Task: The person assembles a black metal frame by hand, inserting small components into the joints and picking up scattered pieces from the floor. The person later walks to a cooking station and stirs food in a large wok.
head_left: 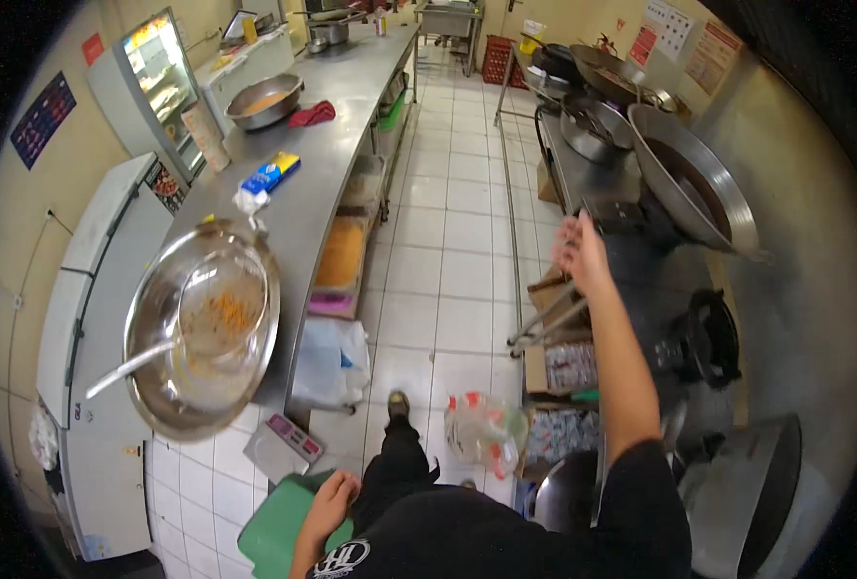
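Observation:
My right hand (579,253) reaches out to the front edge of the stove counter on the right, beside a black burner (613,214). Its fingers are curled in; whatever they grip there is hidden. A large metal wok (658,135) with dark liquid stands tilted just beyond that burner. Low by my body, my left hand (336,492) hangs with its fingers loosely curled together and nothing visible in them. Under it is a green plastic thing (279,526). On the steel table (327,154) at left rests a big metal bowl (149,318) with orange residue and a long-handled utensil (129,370).
A pot with utensils (592,125) stands behind the wok; a bare burner (713,338) lies nearer me. On the floor are a bag of clear bottles (486,429) and a scale (284,449). Another bowl (264,101) and a red cloth (312,114) sit farther up the table.

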Available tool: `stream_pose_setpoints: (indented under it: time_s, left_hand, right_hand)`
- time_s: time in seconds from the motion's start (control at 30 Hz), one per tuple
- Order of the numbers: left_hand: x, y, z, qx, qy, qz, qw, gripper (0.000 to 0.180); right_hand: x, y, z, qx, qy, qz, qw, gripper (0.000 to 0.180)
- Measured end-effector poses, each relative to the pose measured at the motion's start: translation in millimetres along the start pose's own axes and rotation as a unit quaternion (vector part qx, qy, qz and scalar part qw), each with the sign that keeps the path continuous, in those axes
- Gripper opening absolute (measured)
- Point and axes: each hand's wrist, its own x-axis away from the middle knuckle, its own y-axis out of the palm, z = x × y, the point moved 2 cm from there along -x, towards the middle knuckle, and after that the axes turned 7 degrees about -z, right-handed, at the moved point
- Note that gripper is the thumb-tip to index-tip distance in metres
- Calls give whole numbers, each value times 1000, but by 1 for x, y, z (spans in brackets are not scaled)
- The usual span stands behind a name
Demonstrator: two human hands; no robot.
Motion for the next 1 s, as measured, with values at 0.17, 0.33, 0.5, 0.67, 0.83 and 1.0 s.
stream_pose_setpoints:
  time_s: [0.17, 0.33, 0.5, 0.67, 0.83, 1.0]
  left_hand:
    - [-69, -49, 198, -41, 133, 42, 989, 23]
    - [-149, -103, 353, -99, 212, 154, 960, 26]
    - [-268, -168, 468, -406, 107, -38, 907, 31]
    - [-492, -184, 555, -522, 176, -108, 827, 28]
    - [-642, -172, 585, -500, 151, -81, 849, 29]
    - [-792, -132, 531, -335, 88, -161, 924, 34]
  right_hand:
    - [-253, -21, -99, 355, -77, 345, 866, 84]
    - [-406, -34, -135, 398, 68, 358, 842, 91]
    - [-501, -39, -122, 248, 154, 405, 867, 90]
    - [-574, -217, -94, 279, 240, 347, 863, 77]
    - [-499, -133, -87, 422, 120, 361, 822, 39]
    - [-420, -26, -164, 478, 15, 419, 771, 36]
